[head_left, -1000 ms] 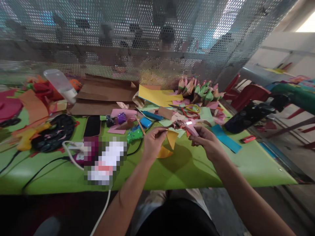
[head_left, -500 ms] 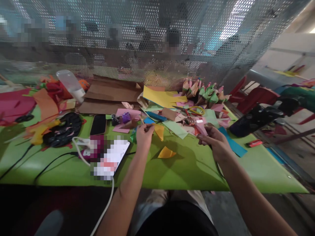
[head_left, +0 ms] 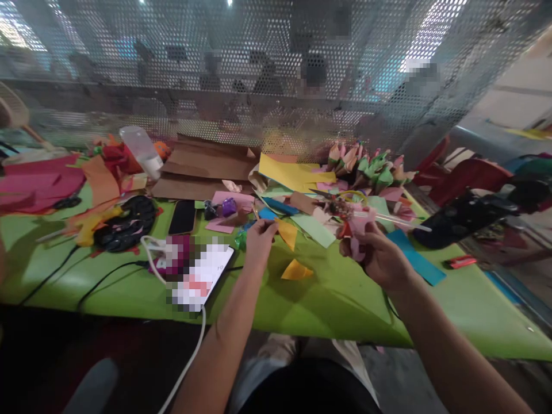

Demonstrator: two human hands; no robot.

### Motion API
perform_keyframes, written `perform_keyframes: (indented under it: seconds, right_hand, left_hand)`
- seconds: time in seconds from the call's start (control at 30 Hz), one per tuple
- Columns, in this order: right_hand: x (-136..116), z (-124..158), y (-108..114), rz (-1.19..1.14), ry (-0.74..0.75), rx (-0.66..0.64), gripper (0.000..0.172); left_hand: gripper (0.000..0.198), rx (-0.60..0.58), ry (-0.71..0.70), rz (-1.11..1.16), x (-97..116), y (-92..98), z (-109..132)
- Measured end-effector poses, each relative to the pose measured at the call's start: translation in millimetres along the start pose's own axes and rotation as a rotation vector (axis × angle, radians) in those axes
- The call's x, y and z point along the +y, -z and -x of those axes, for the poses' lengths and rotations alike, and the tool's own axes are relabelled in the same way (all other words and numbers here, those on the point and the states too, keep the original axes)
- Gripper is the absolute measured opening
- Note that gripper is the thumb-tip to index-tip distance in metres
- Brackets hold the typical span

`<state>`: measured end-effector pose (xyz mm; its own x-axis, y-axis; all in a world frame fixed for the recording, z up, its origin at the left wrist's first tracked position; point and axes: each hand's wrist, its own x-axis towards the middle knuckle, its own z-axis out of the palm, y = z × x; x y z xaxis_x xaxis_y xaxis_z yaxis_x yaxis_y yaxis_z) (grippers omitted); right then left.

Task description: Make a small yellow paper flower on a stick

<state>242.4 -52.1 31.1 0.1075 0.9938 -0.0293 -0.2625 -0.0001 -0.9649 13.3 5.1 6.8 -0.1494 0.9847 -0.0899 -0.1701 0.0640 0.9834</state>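
My left hand (head_left: 261, 231) is pinched closed over the middle of the table, at the edge of a yellow-orange paper piece (head_left: 287, 233). A thin stick shows just above those fingertips. A second yellow-orange paper piece (head_left: 296, 269) lies on the green table below it. My right hand (head_left: 379, 250) is closed around a crumpled strip of pink paper (head_left: 359, 233). Beside that strip, a clear thin rod (head_left: 401, 221) points to the right; whether the hand grips it too, I cannot tell. Yellow-handled scissors (head_left: 356, 197) lie behind, partly covered.
Paper flowers (head_left: 371, 164) stand at the back right. Brown paper (head_left: 202, 167) and a yellow sheet (head_left: 293, 172) lie behind. On the left are a yellow glue gun (head_left: 88, 229), a dark phone (head_left: 182, 217), and a lit phone (head_left: 207, 276) with a cable. A dark bottle (head_left: 466, 215) lies right.
My right hand has lifted the pink paper strip off the pile and turned. The clear rod now shows beside it. My left hand keeps its pinch; the view has shifted slightly.
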Motion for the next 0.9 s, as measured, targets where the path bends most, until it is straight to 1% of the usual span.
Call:
perform_keyframes:
  seconds: [0.1, 0.17, 0.23, 0.3, 0.47, 0.63, 0.7, 0.8, 0.9]
  right_hand:
    - [1, -2, -7, -0.013, -0.015, -0.022, 0.033]
    - [2, -5, -11, 0.016, -0.006, -0.036, 0.029]
    - [3, -8, -14, 0.045, -0.017, -0.080, 0.023]
    - [6, -12, -15, 0.063, -0.032, -0.109, 0.023]
    - [15, -14, -12, 0.077, -0.060, -0.038, 0.028]
    - [21, -11, -9, 0.179, -0.028, -0.029, 0.034]
    - [24, -11, -13, 0.247, -0.021, 0.002, 0.036]
    - [28, -12, -25, 0.300, -0.059, 0.048, 0.044]
    - [30, -13, -34, 0.322, -0.071, 0.059, 0.044]
  left_hand:
    - [0.006, -0.011, -0.004, 0.010, -2, -0.8, 1]
    - [0.007, -0.010, -0.006, 0.012, -4, -1.3, 1]
    - [0.007, -0.011, 0.006, 0.014, -6, -1.8, 1]
    - [0.009, -0.021, 0.015, 0.004, -8, -2.3, 1]
    - [0.012, -0.061, -0.002, -0.048, -10, -2.1, 2]
    - [0.011, -0.113, -0.024, -0.067, -8, -3.2, 5]
    - [0.010, -0.137, -0.013, -0.069, -8, -5.3, 7]
    - [0.010, -0.206, -0.010, -0.066, -10, -9.8, 11]
    - [0.014, -0.291, -0.022, -0.045, -14, -13.6, 13]
